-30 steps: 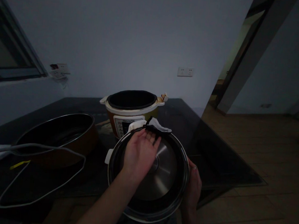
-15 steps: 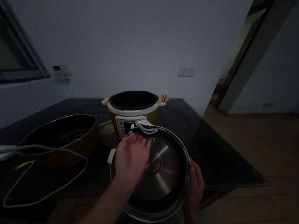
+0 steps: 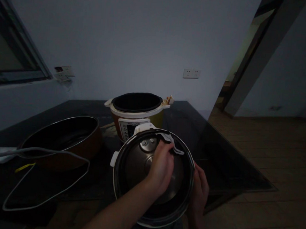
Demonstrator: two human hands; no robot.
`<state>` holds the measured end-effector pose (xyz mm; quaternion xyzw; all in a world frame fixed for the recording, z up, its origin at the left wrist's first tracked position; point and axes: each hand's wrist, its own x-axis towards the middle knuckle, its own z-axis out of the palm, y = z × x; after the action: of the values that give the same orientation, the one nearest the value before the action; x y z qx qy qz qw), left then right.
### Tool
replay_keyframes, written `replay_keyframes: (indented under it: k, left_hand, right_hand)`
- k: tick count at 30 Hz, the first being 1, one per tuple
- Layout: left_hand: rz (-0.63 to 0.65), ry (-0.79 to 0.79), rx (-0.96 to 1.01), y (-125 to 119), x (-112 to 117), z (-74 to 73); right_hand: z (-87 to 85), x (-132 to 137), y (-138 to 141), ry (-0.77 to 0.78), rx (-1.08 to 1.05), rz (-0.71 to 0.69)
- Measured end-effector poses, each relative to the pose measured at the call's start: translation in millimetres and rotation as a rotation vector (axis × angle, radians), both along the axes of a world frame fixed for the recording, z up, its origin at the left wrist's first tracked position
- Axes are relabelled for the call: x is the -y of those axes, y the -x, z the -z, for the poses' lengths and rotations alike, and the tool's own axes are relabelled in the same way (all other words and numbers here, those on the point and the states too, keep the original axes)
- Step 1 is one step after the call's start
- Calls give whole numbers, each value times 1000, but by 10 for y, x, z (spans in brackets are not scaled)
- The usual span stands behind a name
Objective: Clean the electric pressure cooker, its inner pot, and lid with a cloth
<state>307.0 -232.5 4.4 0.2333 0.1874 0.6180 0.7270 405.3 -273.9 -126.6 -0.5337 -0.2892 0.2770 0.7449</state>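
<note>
The round lid of a pressure cooker is tilted up in front of me, its metal inner side facing me. My right hand grips the lid's right rim, fingers curled behind it. In my left hand a grey-and-white cloth is pinched and pressed against the upper right of the inner rim. Behind the lid stands the cooker body, uncovered, with a control panel on its front and a dark pot inside.
A wide brown pan with a dark inside sits at the left on the black table. A pale cable loops before it, near a yellow strip. A wall socket is behind.
My left hand has moved right along the lid's upper rim with the cloth, uncovering the valves near the top left. The right hand and the lid have hardly moved.
</note>
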Motion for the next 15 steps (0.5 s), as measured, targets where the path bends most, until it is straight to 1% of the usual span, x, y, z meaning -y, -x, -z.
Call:
replay_keyframes:
  k: [4,8,11,15]
  left_hand:
    - [-13,-50,-79,-84,32,82]
    - [-14,-82,-258,-136,77,224]
    - [50,-134,-423,-207,139,368]
    - [156,-292,-671,-245,251,507]
  right_hand:
    - [-56,8,12,3,37,15]
    - [-85,20,5,79,109,49]
    - [-71,16,-7,130,89,48]
    - [-45,3,-13,243,71,97]
